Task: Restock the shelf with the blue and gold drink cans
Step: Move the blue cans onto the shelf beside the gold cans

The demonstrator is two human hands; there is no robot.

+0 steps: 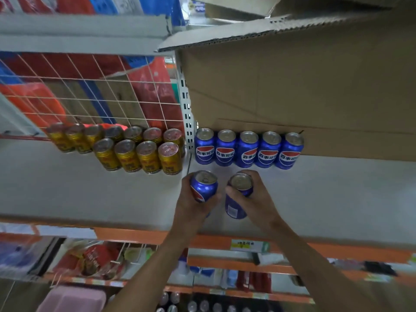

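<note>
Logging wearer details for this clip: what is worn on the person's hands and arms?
Nothing worn shows. The left hand and right hand are bare, with no gloves, rings, watch or wristband. Both forearms are uncovered to the frame's lower edge, so no sleeve is in view.

I have both bare forearms stretched forward from the bottom of the view, the left from the lower middle and the right from the lower right, drawing together so the hands sit just beside each other. My left hand (191, 203) grips a can (203, 188) from the left, fingers curled behind it and thumb at its lower front. My right hand (258, 199) grips a second can (235, 208) from the right, thumb across its front and fingers wrapped round its top edge.
</note>
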